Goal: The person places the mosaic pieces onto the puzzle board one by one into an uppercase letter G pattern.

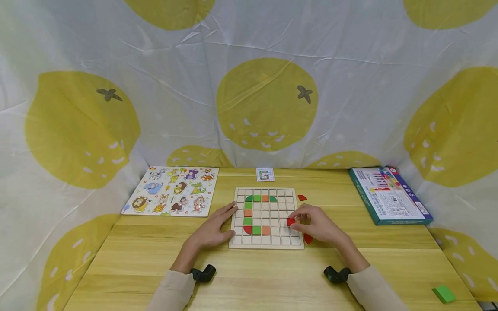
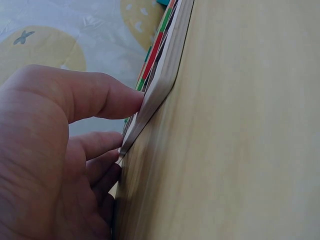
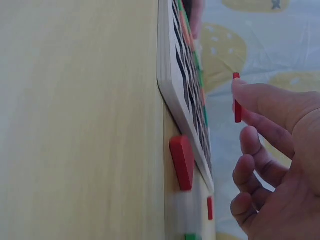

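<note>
A wooden grid board (image 1: pixel 268 245) lies mid-table, with green, orange and red tiles set in its squares in a C-like outline. My left hand (image 1: pixel 211 230) rests at the board's left edge, its fingers fairly straight. In the left wrist view, the thumb (image 2: pixel 120 97) touches the board's rim (image 2: pixel 162 80). Above the right part of the board, my right hand (image 1: pixel 317 222) pinches a red tile (image 3: pixel 238 113) between thumb and finger; the tile is clear of the grid. Red quarter-round tiles (image 1: pixel 308 239) lie beside the board's right edge, one of them farther back.
Behind the board lies a small pattern card (image 1: pixel 265 174). An animal puzzle board (image 1: pixel 170 191) is at the back left, and a flat game box (image 1: pixel 391 196) at the back right. A green square piece (image 1: pixel 444 294) sits near the front right. A lemon-print cloth (image 1: pixel 268 103) hangs behind.
</note>
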A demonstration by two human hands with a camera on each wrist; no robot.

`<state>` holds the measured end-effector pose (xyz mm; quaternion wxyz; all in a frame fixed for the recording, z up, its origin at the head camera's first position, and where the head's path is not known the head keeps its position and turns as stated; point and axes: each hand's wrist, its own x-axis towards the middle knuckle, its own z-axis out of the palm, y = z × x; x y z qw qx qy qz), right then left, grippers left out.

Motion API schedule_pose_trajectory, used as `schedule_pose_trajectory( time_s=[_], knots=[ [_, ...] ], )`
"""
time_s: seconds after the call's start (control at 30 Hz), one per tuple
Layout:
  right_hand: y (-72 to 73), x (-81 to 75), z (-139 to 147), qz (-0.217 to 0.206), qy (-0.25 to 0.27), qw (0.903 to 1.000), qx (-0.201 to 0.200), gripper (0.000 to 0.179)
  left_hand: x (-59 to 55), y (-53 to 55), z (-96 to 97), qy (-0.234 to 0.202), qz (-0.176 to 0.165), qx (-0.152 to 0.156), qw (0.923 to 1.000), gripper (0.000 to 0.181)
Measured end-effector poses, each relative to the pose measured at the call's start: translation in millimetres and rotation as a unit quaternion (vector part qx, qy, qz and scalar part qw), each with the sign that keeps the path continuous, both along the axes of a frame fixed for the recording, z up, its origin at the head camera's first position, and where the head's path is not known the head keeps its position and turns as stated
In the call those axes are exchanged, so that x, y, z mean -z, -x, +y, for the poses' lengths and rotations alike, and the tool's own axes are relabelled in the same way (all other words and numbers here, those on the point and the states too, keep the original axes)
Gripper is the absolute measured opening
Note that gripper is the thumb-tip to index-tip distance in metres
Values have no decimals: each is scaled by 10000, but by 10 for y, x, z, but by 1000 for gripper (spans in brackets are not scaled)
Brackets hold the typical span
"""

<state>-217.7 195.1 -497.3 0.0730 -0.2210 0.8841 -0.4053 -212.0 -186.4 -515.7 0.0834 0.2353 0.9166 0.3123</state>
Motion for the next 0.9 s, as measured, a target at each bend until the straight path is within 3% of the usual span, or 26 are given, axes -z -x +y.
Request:
schedule_pose_trajectory(
  time_s=[0.23,0.47,0.9],
  knots=[
    [37,33,-199,127,-116,9994,-298,19,1,-4,-4,-6,-24,-31,10000,78],
    [20,67,-351,-107,-217,9988,-431,20,7,-5,5,-1,-48,-17,10000,78],
    [36,144,-424,16,-208,9979,-615,17,24,10,-6,6,8,-2,10000,79]
  ],
)
